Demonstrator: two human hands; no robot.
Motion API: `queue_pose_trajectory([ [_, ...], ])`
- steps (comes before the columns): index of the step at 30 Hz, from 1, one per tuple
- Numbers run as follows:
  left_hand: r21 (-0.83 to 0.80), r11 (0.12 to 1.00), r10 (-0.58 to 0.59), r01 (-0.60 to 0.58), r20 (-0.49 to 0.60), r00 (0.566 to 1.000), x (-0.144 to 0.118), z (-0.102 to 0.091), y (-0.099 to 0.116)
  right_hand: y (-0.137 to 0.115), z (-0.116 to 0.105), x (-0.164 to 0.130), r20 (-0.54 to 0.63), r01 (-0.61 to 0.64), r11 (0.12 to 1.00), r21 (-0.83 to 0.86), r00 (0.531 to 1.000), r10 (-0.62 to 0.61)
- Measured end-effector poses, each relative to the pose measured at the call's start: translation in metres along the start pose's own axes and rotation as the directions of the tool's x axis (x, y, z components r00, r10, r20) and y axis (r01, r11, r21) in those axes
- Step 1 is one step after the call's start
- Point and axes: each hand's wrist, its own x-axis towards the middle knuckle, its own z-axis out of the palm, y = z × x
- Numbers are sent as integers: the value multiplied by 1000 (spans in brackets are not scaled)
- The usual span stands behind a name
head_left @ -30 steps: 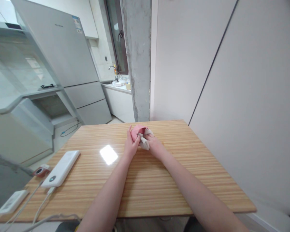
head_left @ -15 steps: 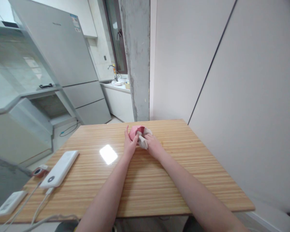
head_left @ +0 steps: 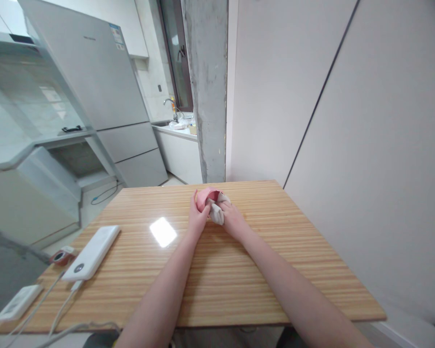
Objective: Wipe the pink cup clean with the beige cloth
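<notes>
left hand: [head_left: 196,218] far side of the tabletop, fingers curled around the left side of the pink sock, gripping it
right hand: [head_left: 231,217] just right of the left hand, fingers closed on the grey-white sock, pinching it against the pink one
pink sock: [head_left: 205,197] bunched into a rounded lump, held between both hands, at or just above the tabletop surface; contact with the wood not clear
grey-white sock: [head_left: 216,212] crumpled, tucked against the right and lower side of the pink sock, touching it; part sticks out between the two hands
tabletop: [head_left: 239,275] light striped wood, both forearms stretched over it from the near edge, bright light glare left of the hands
power bank: [head_left: 92,252] white, flat, near the left edge, well apart from the hands, cable running off toward the near corner
small white device: [head_left: 17,302] at the near-left corner, beside the cable
small red item: [head_left: 60,255] just left of the power bank, at the table's edge; what it is cannot be told
fridge: [head_left: 105,96] grey, beyond the table to the left
concrete pillar: [head_left: 207,87] straight behind the hands
sink counter: [head_left: 177,126] in the back room, tap visible, items on it too small to tell
wall: [head_left: 366,145] plain, runs along the right side of the table
</notes>
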Motion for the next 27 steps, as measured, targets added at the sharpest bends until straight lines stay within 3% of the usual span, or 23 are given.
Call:
queue_pose_trajectory([
  [3,-90,991,-92,95,29,995,-3,4,0,1,1,-1,-32,-38,999,11,999,39],
  [6,-132,987,-82,89,58,995,-11,15,-3,3,3,-1,-79,-107,988,110,990,116],
  [10,-129,987,-90,94,34,995,-13,20,-5,4,1,-1,-79,-85,987,134,992,97],
  [17,142,990,15,-19,26,1000,-7,-1,3,-1,-4,0,-28,-35,999,1,999,35],
  [19,84,996,20,-21,14,1000,-10,4,2,-2,-1,0,-51,-76,997,33,996,78],
  [23,-115,984,-136,133,-12,991,-15,21,-8,-1,4,-1,-86,-116,979,165,988,132],
  [27,-61,990,-128,126,-30,991,-7,15,-11,0,3,-1,-31,-67,986,154,997,72],
])
